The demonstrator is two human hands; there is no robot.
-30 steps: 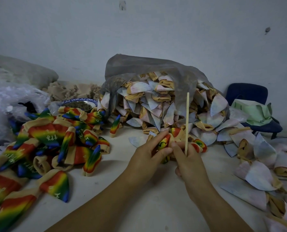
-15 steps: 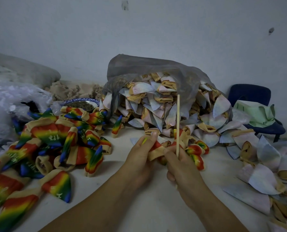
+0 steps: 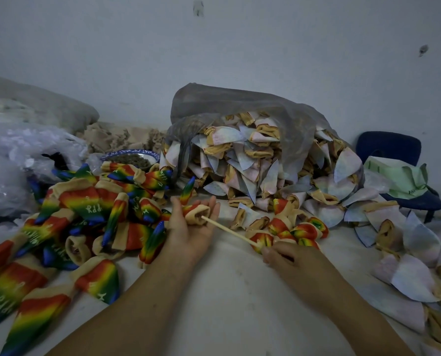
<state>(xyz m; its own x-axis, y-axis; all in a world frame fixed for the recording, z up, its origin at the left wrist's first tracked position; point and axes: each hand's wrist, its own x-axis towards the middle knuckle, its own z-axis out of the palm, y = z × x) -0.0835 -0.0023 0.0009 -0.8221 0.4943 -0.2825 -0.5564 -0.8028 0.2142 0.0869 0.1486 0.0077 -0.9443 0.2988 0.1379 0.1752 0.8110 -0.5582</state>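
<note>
Head view: the left hand (image 3: 192, 228) lies palm up, its fingers (image 3: 214, 205) and thumb curled loosely round a rainbow cloth piece (image 3: 195, 210) whose tan cuff opens toward the right. The right hand (image 3: 287, 256) has its fingers (image 3: 268, 253) pinched tight on the near end of a thin stick (image 3: 229, 231). The stick slants up and to the left, and its far tip meets the mouth of the tan cuff; how far it goes in cannot be told. The hands are apart, joined only by the stick, with bare white desk (image 3: 227, 299) under it and between the forearms.

Just beyond the right fingers sits a small cluster of rainbow pieces (image 3: 299, 228), close enough that touching or not cannot be told. Left of the left fingers a big rainbow heap (image 3: 80, 217) crowds up against the wrist, so the open room lies mainly on the near side of both hands. Right of the right fingers, scattered pale pieces (image 3: 409, 278) line that side of the desk, well apart from the hand.

Farther beyond both hands a grey plastic bag (image 3: 240, 109) lies on its side, spilling a pale heap (image 3: 252, 163) toward the fingers. A blue-rimmed bowl (image 3: 130, 151) stands behind the rainbow heap, and crumpled clear plastic (image 3: 21, 155) fills the far left. At the far right a blue chair (image 3: 391, 147) carries something green and folded (image 3: 396, 176). Behind everything runs a pale wall (image 3: 214, 47) with a few dark marks.
</note>
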